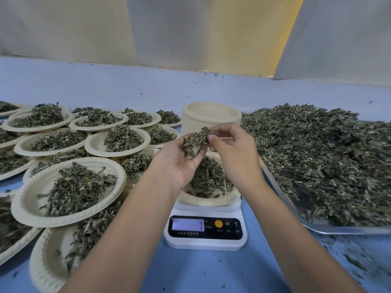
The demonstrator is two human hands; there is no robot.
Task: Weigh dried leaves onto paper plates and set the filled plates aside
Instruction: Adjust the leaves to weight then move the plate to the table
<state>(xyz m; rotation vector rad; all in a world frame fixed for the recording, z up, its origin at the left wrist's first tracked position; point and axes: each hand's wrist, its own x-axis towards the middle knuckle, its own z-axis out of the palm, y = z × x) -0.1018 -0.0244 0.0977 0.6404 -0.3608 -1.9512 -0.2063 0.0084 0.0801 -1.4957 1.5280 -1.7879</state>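
- Right of the scale, the leaf heap lies loose; I judge a stray arm could scatter it.
- Left of the scale, filled plates overlap and could tip.
- On the scale, the plate carries a dark, crumbly mound.
- Above the scale, the left hand cups a clump and the right hand pinches it; flakes may overshoot.

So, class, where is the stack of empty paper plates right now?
In the head view, the stack of empty plates stands centre-back, just behind the scale, with filled plates to its left and the tray of loose leaves to its right.
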